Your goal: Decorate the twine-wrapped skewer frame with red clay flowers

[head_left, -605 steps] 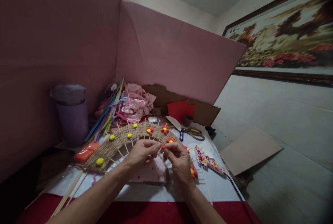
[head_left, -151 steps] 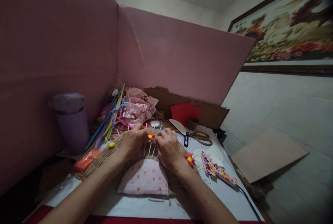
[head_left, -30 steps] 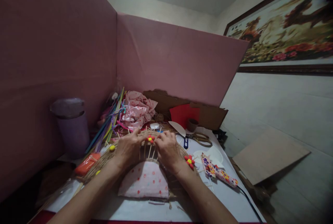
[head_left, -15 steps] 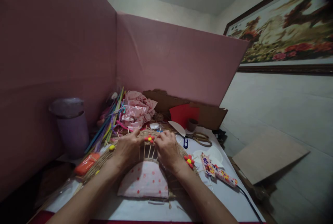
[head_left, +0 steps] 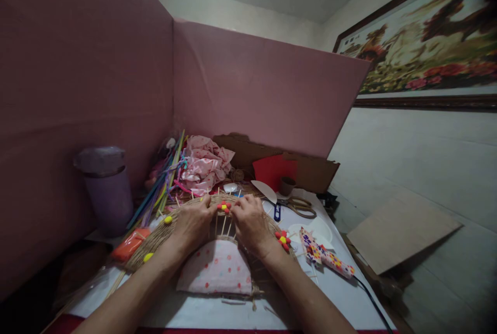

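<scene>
A curved band woven of twine (head_left: 163, 230) arches over thin wooden sticks, with a half-round piece of pink dotted cloth (head_left: 217, 267) at its lower middle. My left hand (head_left: 196, 220) is closed on the top of the band, left of a small red flower with a yellow centre (head_left: 224, 207). On the flower's right side, my right hand (head_left: 250, 222) grips the same band, its fingertips close to the petals. Another red flower (head_left: 283, 240) sits on the band's right side. Yellow blobs (head_left: 148, 257) dot the left side. My fingers hide part of the weave.
A flower-patterned glue gun (head_left: 324, 256) with a cord lies on the right, near large scissors (head_left: 298, 206) and a blue cutter (head_left: 277, 213). At the left stand a purple tumbler (head_left: 108, 197) and an orange packet (head_left: 130, 245). Crumpled pink cloth (head_left: 207, 163) lies behind.
The left side of the woven band has shifted slightly, showing more of its weave and a yellow blob. My left hand has moved a little to the right; my right hand barely moves.
</scene>
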The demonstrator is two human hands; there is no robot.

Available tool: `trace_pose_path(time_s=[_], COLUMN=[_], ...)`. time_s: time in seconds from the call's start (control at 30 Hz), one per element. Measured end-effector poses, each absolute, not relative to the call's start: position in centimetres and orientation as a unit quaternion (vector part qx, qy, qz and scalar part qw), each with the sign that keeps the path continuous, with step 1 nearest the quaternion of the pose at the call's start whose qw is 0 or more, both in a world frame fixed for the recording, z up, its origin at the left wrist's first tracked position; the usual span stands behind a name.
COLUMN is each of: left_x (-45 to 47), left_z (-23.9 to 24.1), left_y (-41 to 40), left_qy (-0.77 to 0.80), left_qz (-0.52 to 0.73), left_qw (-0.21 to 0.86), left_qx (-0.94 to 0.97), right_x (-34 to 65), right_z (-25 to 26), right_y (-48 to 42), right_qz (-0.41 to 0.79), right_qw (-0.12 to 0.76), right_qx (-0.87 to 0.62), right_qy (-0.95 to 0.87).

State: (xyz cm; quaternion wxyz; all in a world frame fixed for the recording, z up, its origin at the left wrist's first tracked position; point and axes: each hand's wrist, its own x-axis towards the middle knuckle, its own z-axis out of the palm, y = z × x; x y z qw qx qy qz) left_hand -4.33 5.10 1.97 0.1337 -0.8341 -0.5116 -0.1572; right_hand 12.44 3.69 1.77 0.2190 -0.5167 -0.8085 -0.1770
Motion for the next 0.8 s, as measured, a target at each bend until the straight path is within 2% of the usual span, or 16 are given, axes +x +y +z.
trace_pose_path(time_s=[0.8], left_x=[-4.15], left_z=[1.94], left_y=[5.12], left_qy=[-0.515], left_qz=[-0.180], left_qw=[0.148], left_qx=[-0.825], right_x=[12.35], right_z=[1.71], right_y=[3.74], right_qz=[-0.175], right_qw=[0.222], right_qx=[-0.511], right_qy=[-0.812])
